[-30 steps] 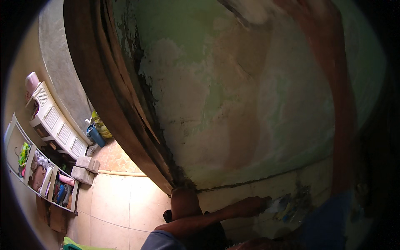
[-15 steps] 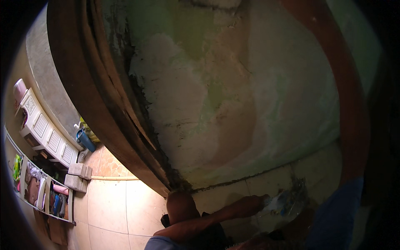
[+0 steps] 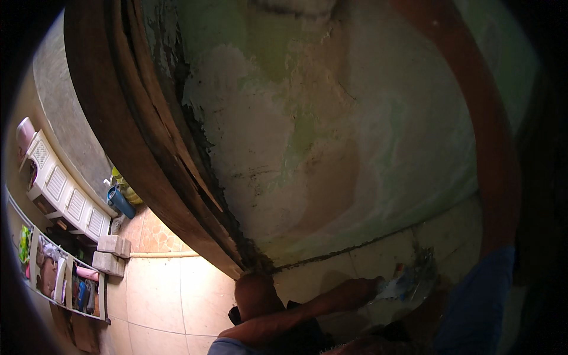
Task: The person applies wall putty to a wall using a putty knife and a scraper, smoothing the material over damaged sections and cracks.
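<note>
My left hand (image 3: 365, 289) reaches across low over the tiled floor, its forearm coming from a blue sleeve. Its fingers look closed on the near end of a crumpled clear plastic bag (image 3: 408, 285), which has whitish and blue patches; the dim light blurs the fingers. My right arm (image 3: 494, 148) stretches up along the right side in front of the wall, and its hand lies beyond the top of the picture. Before me stands a patchy green and grey wall (image 3: 331, 160), with brown, smoothed-looking areas and flaking paint along its left edge.
A brown wooden door frame (image 3: 142, 160) borders the wall. My bent knee (image 3: 257, 296) is close to its foot. Left, on bright floor tiles (image 3: 154, 290), are stacked grey blocks (image 3: 109, 254), a white drawer cabinet (image 3: 68, 189), a filled shelf rack (image 3: 59, 272) and a blue container (image 3: 121, 201).
The view has shifted slightly. My right arm sits a little farther left, while my left hand stays at the plastic bag.
</note>
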`<control>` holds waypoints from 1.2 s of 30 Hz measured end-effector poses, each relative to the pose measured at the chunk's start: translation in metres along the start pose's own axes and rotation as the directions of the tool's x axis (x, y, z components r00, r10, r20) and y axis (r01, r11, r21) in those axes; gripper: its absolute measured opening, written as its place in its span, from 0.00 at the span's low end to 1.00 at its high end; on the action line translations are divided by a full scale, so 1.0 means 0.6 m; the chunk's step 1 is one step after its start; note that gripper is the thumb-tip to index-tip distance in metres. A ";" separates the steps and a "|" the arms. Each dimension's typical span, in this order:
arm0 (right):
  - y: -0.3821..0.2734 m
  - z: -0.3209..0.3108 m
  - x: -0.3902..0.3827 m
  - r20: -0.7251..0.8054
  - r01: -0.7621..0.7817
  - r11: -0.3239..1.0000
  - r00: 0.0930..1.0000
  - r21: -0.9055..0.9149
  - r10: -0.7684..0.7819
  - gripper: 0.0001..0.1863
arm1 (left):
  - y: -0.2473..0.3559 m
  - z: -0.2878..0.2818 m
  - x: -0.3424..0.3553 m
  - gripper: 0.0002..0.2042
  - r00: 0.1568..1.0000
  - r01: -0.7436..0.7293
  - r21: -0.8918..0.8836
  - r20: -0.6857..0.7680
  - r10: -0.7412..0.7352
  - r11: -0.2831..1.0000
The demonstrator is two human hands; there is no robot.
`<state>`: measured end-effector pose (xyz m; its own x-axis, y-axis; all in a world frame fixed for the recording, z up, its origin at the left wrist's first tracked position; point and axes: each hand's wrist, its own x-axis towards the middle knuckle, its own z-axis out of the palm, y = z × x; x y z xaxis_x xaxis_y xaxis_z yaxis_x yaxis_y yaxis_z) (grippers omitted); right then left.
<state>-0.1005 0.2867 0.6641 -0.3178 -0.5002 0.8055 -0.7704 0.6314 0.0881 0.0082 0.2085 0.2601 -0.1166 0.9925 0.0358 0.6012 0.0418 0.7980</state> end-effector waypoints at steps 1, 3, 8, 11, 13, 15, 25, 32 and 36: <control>-0.006 -0.010 0.001 0.014 -0.004 1.000 1.000 -0.030 0.004 0.25 | 0.005 0.000 0.008 0.18 0.999 -0.034 0.008 0.011 0.034 0.999; 0.003 0.015 -0.001 -0.009 0.007 0.999 1.000 0.040 -0.006 0.25 | -0.009 0.005 -0.013 0.18 0.999 0.014 -0.008 -0.042 -0.015 1.000; 0.009 -0.003 0.004 0.010 0.007 1.000 1.000 -0.002 -0.007 0.25 | -0.003 0.004 -0.003 0.20 1.000 -0.023 -0.009 -0.009 0.023 1.000; 0.014 0.012 0.003 0.020 0.010 0.999 1.000 0.030 -0.010 0.25 | -0.006 0.002 -0.017 0.21 0.999 0.017 0.013 -0.029 -0.017 1.000; -0.014 0.012 0.002 0.020 -0.041 0.999 0.999 0.015 0.041 0.25 | -0.010 0.006 -0.023 0.21 0.998 0.005 0.020 -0.059 -0.004 1.000; -0.021 0.000 0.001 -0.016 -0.103 0.995 0.995 -0.006 0.103 0.25 | 0.004 -0.003 -0.017 0.21 1.000 0.025 0.029 -0.009 -0.024 0.999; 0.004 0.007 -0.008 -0.007 -0.007 1.000 1.000 0.026 0.008 0.26 | 0.006 -0.006 -0.015 0.20 0.999 0.035 0.014 0.001 -0.035 0.999; 0.003 0.015 -0.011 0.008 0.003 0.999 1.000 0.053 -0.004 0.26 | 0.007 -0.008 -0.018 0.19 0.999 0.017 -0.005 -0.027 -0.017 1.000; -0.003 0.011 -0.009 0.035 0.009 0.998 0.999 0.061 -0.011 0.26 | -0.002 0.006 -0.011 0.15 0.996 -0.041 -0.012 -0.079 0.040 0.999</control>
<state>-0.1010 0.2841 0.6554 -0.3281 -0.5278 0.7835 -0.8058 0.5892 0.0595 0.0113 0.2021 0.2567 -0.1547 0.9813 0.1148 0.5959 0.0000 0.8030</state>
